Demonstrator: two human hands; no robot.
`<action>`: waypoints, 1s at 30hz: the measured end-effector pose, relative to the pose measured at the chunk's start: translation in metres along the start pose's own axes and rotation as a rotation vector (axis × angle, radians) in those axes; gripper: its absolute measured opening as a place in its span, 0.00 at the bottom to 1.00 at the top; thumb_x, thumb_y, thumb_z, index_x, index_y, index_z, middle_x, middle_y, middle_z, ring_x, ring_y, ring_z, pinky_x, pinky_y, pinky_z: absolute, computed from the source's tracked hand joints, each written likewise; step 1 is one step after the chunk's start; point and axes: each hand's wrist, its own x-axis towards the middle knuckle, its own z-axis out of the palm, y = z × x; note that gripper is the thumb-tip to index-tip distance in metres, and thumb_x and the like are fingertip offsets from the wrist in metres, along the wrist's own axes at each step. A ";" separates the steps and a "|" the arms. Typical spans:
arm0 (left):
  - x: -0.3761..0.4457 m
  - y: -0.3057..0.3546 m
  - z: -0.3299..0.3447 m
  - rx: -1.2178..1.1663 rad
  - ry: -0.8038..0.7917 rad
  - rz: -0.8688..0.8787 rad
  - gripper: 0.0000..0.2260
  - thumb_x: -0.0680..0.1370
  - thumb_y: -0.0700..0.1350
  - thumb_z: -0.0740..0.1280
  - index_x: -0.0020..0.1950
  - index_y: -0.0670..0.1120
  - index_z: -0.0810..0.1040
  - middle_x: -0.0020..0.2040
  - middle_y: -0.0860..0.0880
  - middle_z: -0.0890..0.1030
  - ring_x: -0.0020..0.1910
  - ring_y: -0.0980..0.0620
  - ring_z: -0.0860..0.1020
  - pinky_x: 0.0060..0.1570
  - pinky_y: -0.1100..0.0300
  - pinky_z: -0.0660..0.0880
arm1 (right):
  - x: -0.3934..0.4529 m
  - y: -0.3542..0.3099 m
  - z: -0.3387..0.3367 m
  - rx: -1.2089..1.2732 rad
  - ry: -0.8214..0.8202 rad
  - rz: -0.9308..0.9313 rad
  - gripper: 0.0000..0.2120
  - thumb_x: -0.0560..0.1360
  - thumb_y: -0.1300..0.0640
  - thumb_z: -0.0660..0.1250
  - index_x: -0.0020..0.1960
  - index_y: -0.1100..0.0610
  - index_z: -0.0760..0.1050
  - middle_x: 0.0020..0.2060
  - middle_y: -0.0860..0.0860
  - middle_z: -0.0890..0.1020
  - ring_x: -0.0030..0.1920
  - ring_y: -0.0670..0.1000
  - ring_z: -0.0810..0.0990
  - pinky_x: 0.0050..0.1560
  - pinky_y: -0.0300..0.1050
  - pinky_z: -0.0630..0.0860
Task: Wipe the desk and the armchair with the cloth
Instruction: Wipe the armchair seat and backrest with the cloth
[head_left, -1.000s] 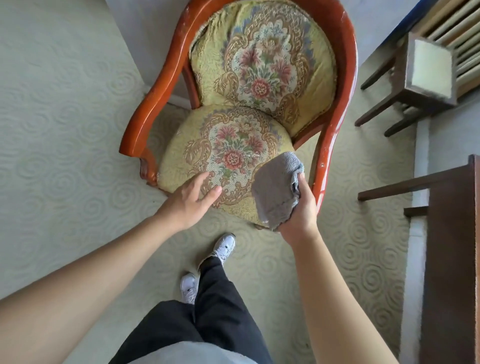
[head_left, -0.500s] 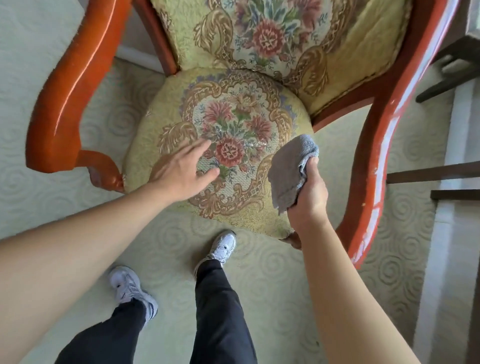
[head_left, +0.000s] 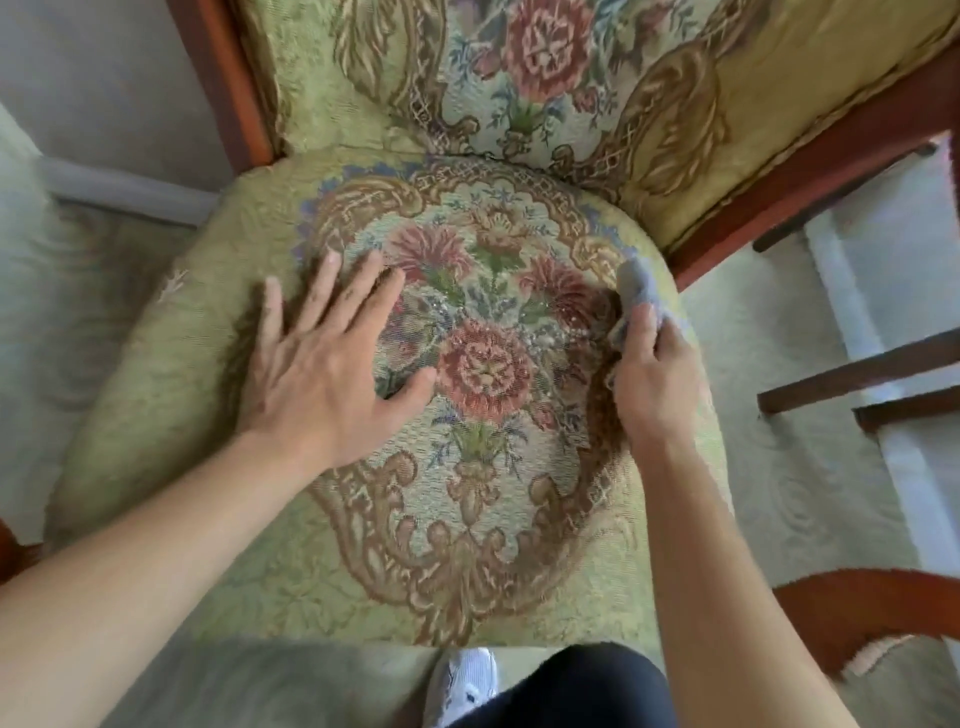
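The armchair fills the view, with a yellow-green floral seat cushion (head_left: 218, 405), a matching backrest (head_left: 779, 78) and a red-brown wooden frame (head_left: 810, 171). My left hand (head_left: 322, 364) lies flat on the left half of the seat, fingers spread, holding nothing. My right hand (head_left: 649, 374) is closed on a grey cloth (head_left: 636, 288) at the right side of the seat. The cloth sticks out past my fingers and rests on the cushion near its right rear edge. The desk is out of view.
The chair's right armrest (head_left: 872, 603) curves in at the lower right. Dark wooden legs and rails of other furniture (head_left: 857, 374) stand to the right on pale patterned carpet (head_left: 795, 467). My shoe (head_left: 462, 686) and dark trouser leg are below the seat's front edge.
The view has closed in on the seat. My left hand went from hovering to lying flat on the cushion. My right hand carried the cloth forward onto the seat's right side.
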 end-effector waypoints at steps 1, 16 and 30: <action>0.001 0.000 0.003 -0.006 0.028 0.014 0.40 0.75 0.73 0.47 0.83 0.54 0.50 0.83 0.56 0.47 0.82 0.51 0.45 0.78 0.37 0.44 | 0.001 0.001 0.009 -0.047 0.002 -0.045 0.18 0.84 0.48 0.52 0.40 0.53 0.71 0.38 0.52 0.78 0.47 0.56 0.77 0.52 0.53 0.71; 0.003 -0.001 0.003 -0.010 0.069 0.029 0.44 0.72 0.76 0.43 0.83 0.54 0.48 0.83 0.55 0.44 0.82 0.50 0.44 0.78 0.34 0.43 | -0.013 -0.016 0.030 -0.416 -0.185 -0.307 0.21 0.85 0.47 0.47 0.75 0.52 0.64 0.71 0.52 0.68 0.70 0.59 0.63 0.67 0.56 0.60; -0.001 -0.002 0.004 -0.014 0.102 0.027 0.50 0.67 0.76 0.44 0.83 0.52 0.44 0.83 0.56 0.45 0.82 0.52 0.43 0.79 0.38 0.43 | -0.055 -0.049 0.052 -0.216 -0.604 -0.700 0.22 0.85 0.45 0.50 0.79 0.43 0.59 0.80 0.42 0.54 0.80 0.45 0.44 0.78 0.45 0.38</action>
